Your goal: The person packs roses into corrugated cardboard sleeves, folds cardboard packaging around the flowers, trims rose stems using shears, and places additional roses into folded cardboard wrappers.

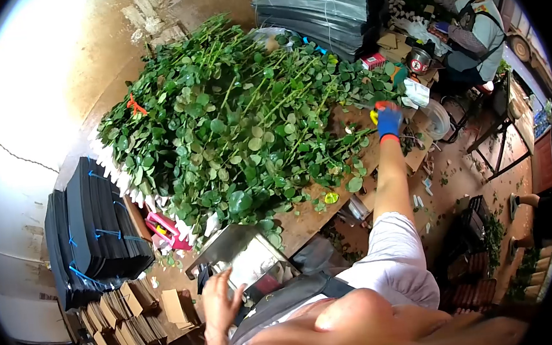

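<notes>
- Leafy stems (246, 116): heaped over the table (309, 218), starting just beside the right hand (388, 119) and spreading leftward from it.
- Right hand, gloved in blue and orange: fingers curled, yellow showing at the tips; cannot tell whether pinching anything.
- Just right of that grip: clear plastic tub (440, 119).
- Beyond it: red-and-white box (373, 61), then another person (489, 32).
- Well apart, lower left: left hand (220, 303), bare, fingers spread beside a metal box (214, 247).

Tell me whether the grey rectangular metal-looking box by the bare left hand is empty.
Not empty: white material shows inside the box, beside the left hand.
</notes>
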A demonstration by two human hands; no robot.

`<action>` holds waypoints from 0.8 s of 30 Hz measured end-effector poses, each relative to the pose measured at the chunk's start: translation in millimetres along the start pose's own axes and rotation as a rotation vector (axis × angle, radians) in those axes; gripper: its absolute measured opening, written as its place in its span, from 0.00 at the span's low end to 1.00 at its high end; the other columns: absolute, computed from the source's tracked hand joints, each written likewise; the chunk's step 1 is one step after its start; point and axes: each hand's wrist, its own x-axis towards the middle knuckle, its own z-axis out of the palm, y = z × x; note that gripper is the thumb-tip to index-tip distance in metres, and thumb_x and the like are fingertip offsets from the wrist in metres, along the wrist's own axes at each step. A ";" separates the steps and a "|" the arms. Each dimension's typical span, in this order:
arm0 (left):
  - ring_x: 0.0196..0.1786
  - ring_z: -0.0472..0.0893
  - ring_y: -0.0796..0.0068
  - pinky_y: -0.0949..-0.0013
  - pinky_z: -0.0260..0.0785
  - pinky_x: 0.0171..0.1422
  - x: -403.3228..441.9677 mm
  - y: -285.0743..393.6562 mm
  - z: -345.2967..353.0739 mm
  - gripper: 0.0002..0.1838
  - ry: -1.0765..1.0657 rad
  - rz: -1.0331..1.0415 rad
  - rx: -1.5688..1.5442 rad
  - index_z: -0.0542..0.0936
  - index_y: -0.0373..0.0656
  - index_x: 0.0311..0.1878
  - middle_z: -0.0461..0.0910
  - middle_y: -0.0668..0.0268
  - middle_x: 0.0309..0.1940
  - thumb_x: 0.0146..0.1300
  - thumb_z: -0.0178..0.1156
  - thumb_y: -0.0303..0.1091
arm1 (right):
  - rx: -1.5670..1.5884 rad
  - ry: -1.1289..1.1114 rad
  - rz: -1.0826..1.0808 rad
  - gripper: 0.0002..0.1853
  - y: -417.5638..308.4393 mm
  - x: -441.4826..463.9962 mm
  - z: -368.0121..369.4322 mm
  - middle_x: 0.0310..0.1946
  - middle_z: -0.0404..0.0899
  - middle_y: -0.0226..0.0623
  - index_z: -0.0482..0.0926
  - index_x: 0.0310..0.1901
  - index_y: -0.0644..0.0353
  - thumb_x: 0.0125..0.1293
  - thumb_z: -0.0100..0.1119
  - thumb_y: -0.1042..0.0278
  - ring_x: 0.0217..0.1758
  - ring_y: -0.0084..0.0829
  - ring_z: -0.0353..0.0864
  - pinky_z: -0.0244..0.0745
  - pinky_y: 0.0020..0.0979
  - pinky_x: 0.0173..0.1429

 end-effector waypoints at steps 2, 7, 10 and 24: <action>0.53 0.80 0.45 0.53 0.72 0.60 3.8 10.7 33.1 0.34 -0.056 0.043 -0.119 0.74 0.35 0.64 0.81 0.47 0.49 0.60 0.73 0.44 | 0.035 -0.248 0.015 0.13 3.7 -3.9 3.2 0.60 0.78 0.38 0.84 0.54 0.46 0.71 0.56 0.63 0.63 0.40 0.77 0.79 0.44 0.58; 0.33 0.84 0.62 0.62 0.77 0.36 -4.4 4.3 96.1 0.21 0.181 0.018 0.129 0.84 0.46 0.49 0.83 0.64 0.32 0.54 0.74 0.43 | 0.372 -0.412 -0.129 0.21 42.3 3.9 -38.5 0.55 0.83 0.45 0.83 0.60 0.46 0.67 0.55 0.71 0.58 0.45 0.84 0.79 0.45 0.60; 0.35 0.85 0.61 0.62 0.77 0.38 -7.2 4.7 95.9 0.19 0.169 -0.001 0.105 0.84 0.45 0.48 0.83 0.63 0.33 0.55 0.73 0.42 | 0.844 0.034 0.020 0.21 42.2 -8.7 -49.3 0.53 0.85 0.48 0.81 0.60 0.53 0.65 0.57 0.72 0.56 0.49 0.84 0.78 0.44 0.59; 0.57 0.79 0.48 0.52 0.70 0.64 -40.2 -45.9 25.9 0.16 0.604 0.000 -0.218 0.83 0.37 0.51 0.81 0.52 0.51 0.58 0.64 0.22 | 0.979 -0.808 -1.557 0.35 -181.2 -374.9 -338.7 0.58 0.80 0.50 0.72 0.70 0.52 0.65 0.65 0.46 0.54 0.50 0.82 0.77 0.44 0.61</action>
